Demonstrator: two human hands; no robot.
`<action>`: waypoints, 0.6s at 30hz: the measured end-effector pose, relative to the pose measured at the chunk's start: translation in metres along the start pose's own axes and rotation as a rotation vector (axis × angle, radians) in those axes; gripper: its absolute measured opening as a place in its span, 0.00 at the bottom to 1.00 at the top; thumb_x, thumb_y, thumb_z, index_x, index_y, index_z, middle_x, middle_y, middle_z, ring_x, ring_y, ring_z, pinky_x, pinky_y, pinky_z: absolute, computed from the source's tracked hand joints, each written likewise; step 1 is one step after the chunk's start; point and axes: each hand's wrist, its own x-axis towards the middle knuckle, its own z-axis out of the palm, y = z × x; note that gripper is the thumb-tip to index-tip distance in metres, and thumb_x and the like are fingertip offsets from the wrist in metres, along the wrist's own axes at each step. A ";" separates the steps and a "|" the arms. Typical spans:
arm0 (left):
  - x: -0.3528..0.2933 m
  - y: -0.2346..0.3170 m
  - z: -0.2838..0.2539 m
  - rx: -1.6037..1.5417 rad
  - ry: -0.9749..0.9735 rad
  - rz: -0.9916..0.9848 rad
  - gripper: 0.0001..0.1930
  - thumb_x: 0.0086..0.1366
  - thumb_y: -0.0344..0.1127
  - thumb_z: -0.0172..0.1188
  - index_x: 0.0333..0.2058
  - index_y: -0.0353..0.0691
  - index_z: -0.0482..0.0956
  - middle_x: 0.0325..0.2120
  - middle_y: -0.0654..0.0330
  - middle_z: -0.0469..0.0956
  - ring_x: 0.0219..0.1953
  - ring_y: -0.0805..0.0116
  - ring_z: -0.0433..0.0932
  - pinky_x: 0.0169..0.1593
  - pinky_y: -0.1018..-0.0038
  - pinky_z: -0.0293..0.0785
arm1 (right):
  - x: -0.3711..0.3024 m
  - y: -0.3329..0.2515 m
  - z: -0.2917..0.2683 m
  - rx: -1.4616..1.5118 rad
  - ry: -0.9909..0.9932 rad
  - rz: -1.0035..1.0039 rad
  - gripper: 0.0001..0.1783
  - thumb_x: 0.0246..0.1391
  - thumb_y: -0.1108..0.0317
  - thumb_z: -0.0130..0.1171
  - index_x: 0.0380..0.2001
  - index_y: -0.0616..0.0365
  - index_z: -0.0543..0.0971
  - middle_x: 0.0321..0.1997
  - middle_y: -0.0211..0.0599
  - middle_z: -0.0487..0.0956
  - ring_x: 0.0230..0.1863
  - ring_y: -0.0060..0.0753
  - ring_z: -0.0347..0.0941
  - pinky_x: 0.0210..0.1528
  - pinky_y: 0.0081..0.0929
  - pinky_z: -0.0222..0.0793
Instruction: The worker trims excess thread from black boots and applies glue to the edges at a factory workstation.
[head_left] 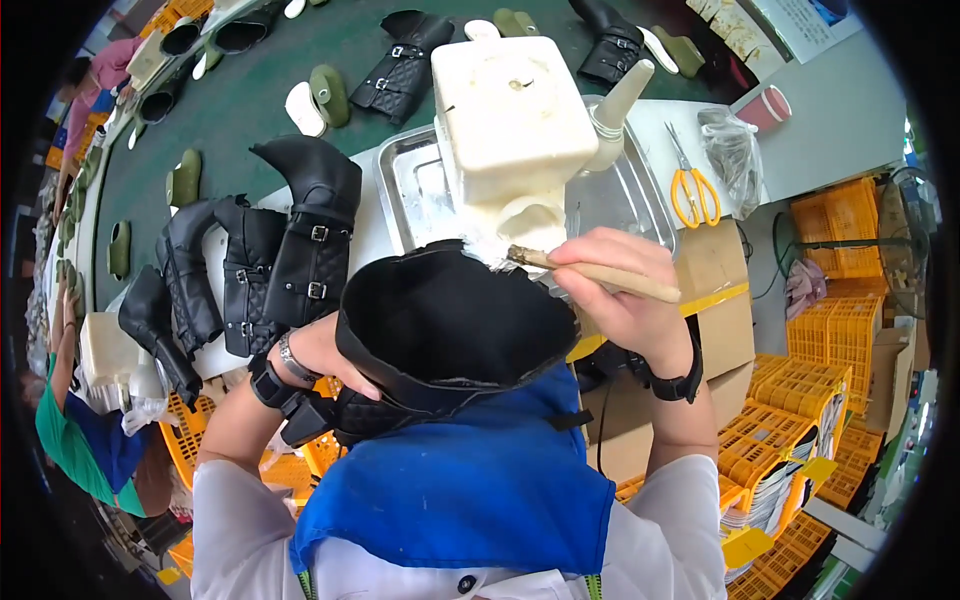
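Steadying: left hand (325, 352) is gripping black boot (450, 330) at its left side, before white container (515, 115) | right-hand fingers (575, 282) are pinching brush (615, 281) near far rim, contact unclear | light, even strokes are probably serving best

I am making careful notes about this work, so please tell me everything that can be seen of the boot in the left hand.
The boot is black and looks like leather. Its wide, rounded top opening faces the camera, showing a dark inside and a slightly uneven rim. The foot cannot be made out. It is in front of the blue cloth on the person's body. The left hand grips its left side; the brush is near its far rim, contact unclear.
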 end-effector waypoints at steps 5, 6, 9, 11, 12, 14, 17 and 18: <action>-0.007 0.008 0.001 0.107 0.013 0.126 0.41 0.33 0.31 0.76 0.50 0.36 0.67 0.47 0.60 0.70 0.49 0.69 0.67 0.54 0.72 0.61 | -0.008 -0.005 0.005 0.039 0.087 0.189 0.05 0.43 0.77 0.58 0.27 0.63 0.77 0.23 0.38 0.77 0.22 0.29 0.72 0.24 0.20 0.65; -0.009 0.009 0.002 0.185 0.038 0.134 0.41 0.33 0.32 0.76 0.50 0.36 0.66 0.46 0.59 0.71 0.49 0.69 0.67 0.54 0.72 0.61 | -0.008 -0.006 0.006 0.037 0.089 0.188 0.05 0.43 0.77 0.58 0.27 0.63 0.77 0.23 0.38 0.77 0.22 0.29 0.72 0.24 0.20 0.65; -0.008 0.020 0.008 0.347 0.116 0.179 0.43 0.33 0.34 0.76 0.51 0.36 0.66 0.45 0.58 0.72 0.48 0.68 0.69 0.53 0.72 0.62 | -0.005 -0.009 0.010 0.031 0.142 0.212 0.04 0.45 0.77 0.57 0.28 0.63 0.77 0.24 0.38 0.77 0.24 0.26 0.73 0.25 0.19 0.65; -0.007 0.026 0.012 0.430 0.164 0.220 0.43 0.33 0.35 0.76 0.51 0.35 0.65 0.44 0.58 0.72 0.47 0.68 0.69 0.53 0.72 0.63 | -0.001 -0.009 0.012 0.043 0.171 0.247 0.04 0.47 0.76 0.57 0.28 0.63 0.77 0.24 0.35 0.77 0.24 0.21 0.72 0.26 0.16 0.65; -0.009 0.027 0.014 0.487 0.224 0.180 0.43 0.33 0.36 0.76 0.51 0.35 0.65 0.44 0.57 0.72 0.47 0.68 0.70 0.52 0.73 0.63 | 0.001 -0.009 0.014 0.040 0.175 0.247 0.04 0.47 0.76 0.57 0.28 0.63 0.77 0.24 0.35 0.77 0.24 0.21 0.72 0.26 0.16 0.65; -0.010 0.033 0.021 0.550 0.281 0.143 0.44 0.33 0.37 0.75 0.52 0.35 0.64 0.44 0.57 0.72 0.47 0.68 0.70 0.52 0.73 0.64 | 0.006 -0.008 0.017 0.082 0.232 0.273 0.04 0.46 0.75 0.59 0.27 0.63 0.77 0.23 0.36 0.78 0.20 0.24 0.73 0.21 0.19 0.66; -0.007 0.040 0.034 0.541 0.303 0.189 0.41 0.37 0.36 0.73 0.52 0.34 0.63 0.44 0.56 0.73 0.45 0.68 0.72 0.50 0.74 0.65 | 0.010 -0.005 0.021 0.076 0.240 0.283 0.04 0.46 0.74 0.58 0.27 0.63 0.77 0.21 0.37 0.77 0.17 0.24 0.72 0.19 0.19 0.65; -0.005 0.040 0.039 0.582 0.364 0.239 0.39 0.39 0.34 0.71 0.52 0.34 0.63 0.43 0.55 0.74 0.44 0.67 0.74 0.49 0.74 0.66 | 0.013 -0.004 0.022 0.075 0.243 0.282 0.04 0.46 0.74 0.58 0.27 0.63 0.77 0.21 0.37 0.77 0.17 0.24 0.72 0.19 0.19 0.65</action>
